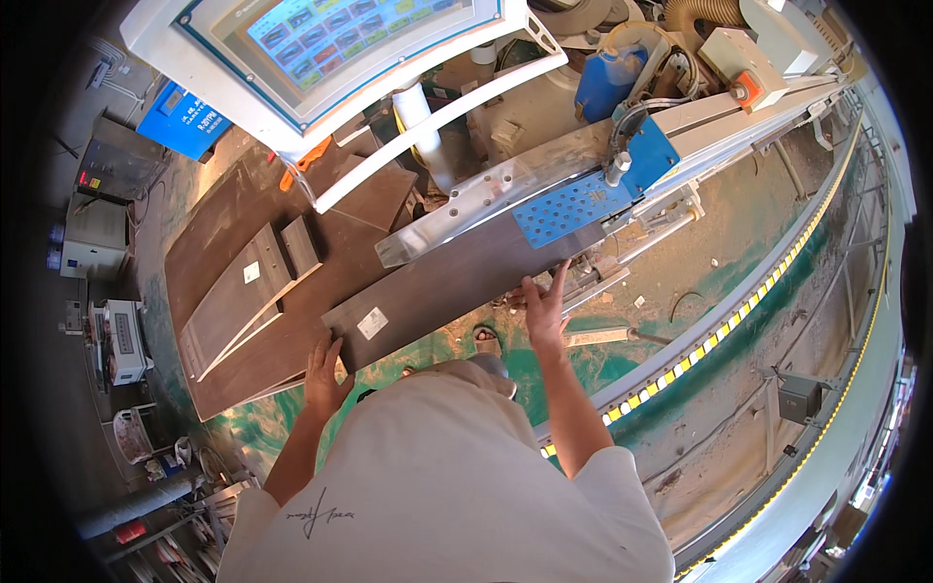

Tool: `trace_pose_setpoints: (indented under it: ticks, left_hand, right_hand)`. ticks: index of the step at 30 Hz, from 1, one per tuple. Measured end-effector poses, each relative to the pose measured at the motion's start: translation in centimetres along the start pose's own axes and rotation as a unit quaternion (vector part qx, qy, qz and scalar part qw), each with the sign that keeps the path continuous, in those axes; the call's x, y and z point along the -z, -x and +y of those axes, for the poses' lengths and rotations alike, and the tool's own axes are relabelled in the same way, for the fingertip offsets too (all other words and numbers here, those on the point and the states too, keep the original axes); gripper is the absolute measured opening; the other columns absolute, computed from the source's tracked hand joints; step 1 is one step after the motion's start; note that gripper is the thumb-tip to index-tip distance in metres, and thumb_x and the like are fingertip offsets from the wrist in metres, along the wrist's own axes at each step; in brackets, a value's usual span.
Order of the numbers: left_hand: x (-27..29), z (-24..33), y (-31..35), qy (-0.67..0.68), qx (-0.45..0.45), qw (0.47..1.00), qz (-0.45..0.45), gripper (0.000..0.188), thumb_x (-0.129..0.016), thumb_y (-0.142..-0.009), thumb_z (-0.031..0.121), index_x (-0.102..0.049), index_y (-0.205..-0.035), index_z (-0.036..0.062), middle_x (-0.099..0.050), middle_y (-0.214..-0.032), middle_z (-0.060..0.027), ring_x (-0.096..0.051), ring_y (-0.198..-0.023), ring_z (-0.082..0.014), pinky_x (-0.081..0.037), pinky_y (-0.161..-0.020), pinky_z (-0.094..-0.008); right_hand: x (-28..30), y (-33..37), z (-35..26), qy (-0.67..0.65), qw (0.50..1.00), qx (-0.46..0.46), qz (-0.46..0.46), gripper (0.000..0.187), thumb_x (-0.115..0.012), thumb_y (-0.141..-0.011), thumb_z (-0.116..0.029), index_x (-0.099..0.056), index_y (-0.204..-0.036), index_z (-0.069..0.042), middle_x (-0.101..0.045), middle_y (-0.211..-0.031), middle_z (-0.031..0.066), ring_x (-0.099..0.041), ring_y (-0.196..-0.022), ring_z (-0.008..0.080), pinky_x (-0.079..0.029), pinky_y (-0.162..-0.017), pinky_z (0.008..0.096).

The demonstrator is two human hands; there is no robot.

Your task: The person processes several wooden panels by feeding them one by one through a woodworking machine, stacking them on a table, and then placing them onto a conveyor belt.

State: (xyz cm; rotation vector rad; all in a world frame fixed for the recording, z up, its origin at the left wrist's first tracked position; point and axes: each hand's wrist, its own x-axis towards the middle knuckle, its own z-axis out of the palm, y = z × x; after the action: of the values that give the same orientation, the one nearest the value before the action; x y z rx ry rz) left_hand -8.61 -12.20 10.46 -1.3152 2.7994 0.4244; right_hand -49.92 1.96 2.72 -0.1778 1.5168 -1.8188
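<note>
A long dark brown board (437,277) lies slantwise in front of me, a white label (371,324) near its left end. Its right end sits beneath a blue perforated plate (569,210) on a machine. My left hand (327,377) rests against the board's left end, fingers stretched out along the edge. Along the near long edge is my right hand (544,309), fingers spread, with a fingertip touching the board close to the blue plate. A clear guard strip (457,214) runs along the far side of the board.
Stacked brown panels (219,335) lie to the left, with smaller labelled boards (253,274) on top. A control screen (340,39) with a white handle bar (442,124) overhangs the far side. A blue jug (610,83) stands behind the machine. A curved yellow-and-white rail (695,358) runs along the right.
</note>
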Motion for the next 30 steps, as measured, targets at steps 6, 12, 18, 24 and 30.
trace_pose_setpoints:
  ticks: [6, 12, 18, 24, 30]
  left_hand:
    - [-0.5, 5.6, -4.3, 0.014, -0.054, 0.998, 0.013, 0.081, -0.083, -0.069, 0.017, -0.051, -0.143, 0.0124, -0.039, -0.156, -0.0122, -0.039, -0.140, -0.0364, -0.037, -0.112, -0.0503]
    - [-0.6, 9.1, -8.2, 0.016, -0.121, 0.992, 0.020, 0.080, -0.081, -0.068, 0.025, -0.054, -0.141, 0.0136, -0.039, -0.155, -0.0122, -0.034, -0.145, -0.0340, -0.030, -0.113, -0.0559]
    - [-0.4, 12.7, -12.8, 0.006, -0.206, 0.978, 0.007, 0.081, -0.080, -0.067, 0.030, -0.053, -0.142, 0.0138, -0.035, -0.158, -0.0140, -0.027, -0.149, -0.0338, -0.022, -0.118, -0.0590]
    - [-3.1, 13.0, -14.4, 0.070, -0.269, 0.960, 0.034, 0.084, -0.082, -0.072, 0.038, -0.049, -0.145, 0.0133, -0.030, -0.161, -0.0155, -0.023, -0.151, -0.0341, -0.016, -0.119, -0.0652]
    - [1.2, -0.1, -18.5, 0.048, -0.151, 0.973, 0.167, 0.077, -0.076, -0.079, 0.046, -0.050, -0.144, 0.0138, -0.031, -0.160, -0.0158, -0.025, -0.150, -0.0333, -0.020, -0.118, -0.0662]
  right_hand:
    - [5.7, -5.0, -2.7, 0.009, 1.000, 0.001, -0.003, 0.096, -0.059, -0.100, -0.009, 0.016, -0.160, -0.018, -0.070, -0.085, 0.0129, -0.069, -0.071, 0.0195, -0.059, -0.063, 0.0336]
    - [9.2, -8.5, -5.9, 0.040, 0.999, -0.008, 0.013, 0.096, -0.059, -0.101, -0.011, 0.016, -0.160, -0.017, -0.069, -0.087, 0.0143, -0.070, -0.072, 0.0222, -0.061, -0.065, 0.0368]
    - [11.2, -9.9, -7.2, -0.015, 0.992, 0.005, 0.127, 0.077, -0.059, -0.099, -0.010, -0.010, -0.160, -0.010, -0.066, -0.082, 0.0113, -0.065, -0.066, 0.0185, -0.055, -0.059, 0.0311]
    - [5.5, -1.4, -1.8, -0.011, 0.991, 0.046, 0.125, 0.036, -0.059, -0.100, -0.013, -0.055, -0.134, -0.002, -0.061, -0.074, 0.0042, -0.054, -0.059, 0.0111, -0.048, -0.056, 0.0271]
    - [-2.2, 8.7, 4.4, 0.060, 0.998, -0.018, 0.013, 0.027, -0.056, -0.101, -0.011, -0.061, -0.124, 0.001, -0.066, -0.080, 0.0055, -0.061, -0.066, 0.0126, -0.052, -0.061, 0.0279]
